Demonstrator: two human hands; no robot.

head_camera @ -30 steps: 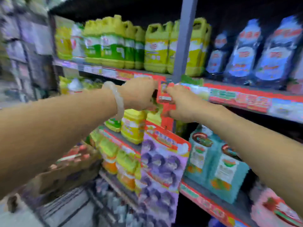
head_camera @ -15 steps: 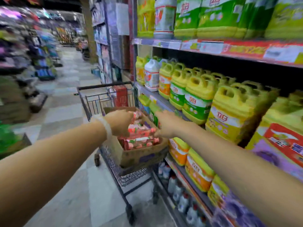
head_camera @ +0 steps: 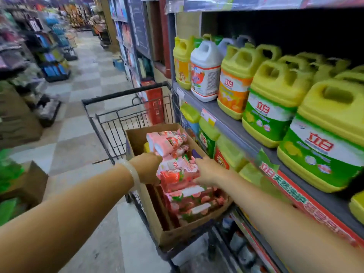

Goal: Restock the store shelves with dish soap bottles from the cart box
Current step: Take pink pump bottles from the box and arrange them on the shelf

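Over the cart (head_camera: 126,107), from the head view, we have turned away from the shelf edge where both hands were busy a second ago, and half a second ago we were already reaching here; so we judge a fresh pick-up is starting. Our left hand (head_camera: 146,168) and right hand (head_camera: 206,170) touch the pink dish soap packs (head_camera: 183,180) piled in the cardboard box (head_camera: 157,223). Whether the fingers have closed, we cannot tell. Yellow jugs (head_camera: 275,103) line the shelf (head_camera: 236,131) alongside.
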